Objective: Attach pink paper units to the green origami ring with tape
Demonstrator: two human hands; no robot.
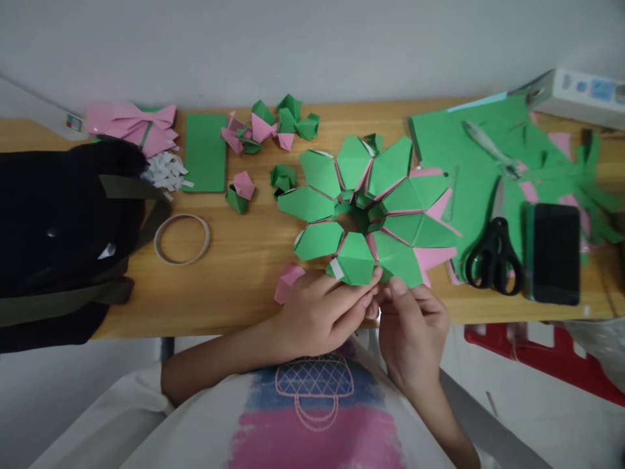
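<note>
A large ring-shaped flower (361,251) of folded green paper petals with pink paper between them lies on the wooden table, with a hole at its centre. My left hand (322,309) is closed at its near edge, fingertips against a front petal that carries a small white strip. Just to the right, my right hand (415,326) pinches the lower edge of the neighbouring petal between thumb and fingers. The fingertips of both hands nearly meet, and what lies under the petals there is hidden. A pink folded paper piece (289,283) rests beside my left hand.
Left of the flower are small folded paper pieces (241,189), a tape roll (182,239), a green paper stack (206,153) and a black bag (63,234). To the right lie black-handled scissors (495,260), a phone (554,254), a utility knife (491,146) and green paper sheets (439,140).
</note>
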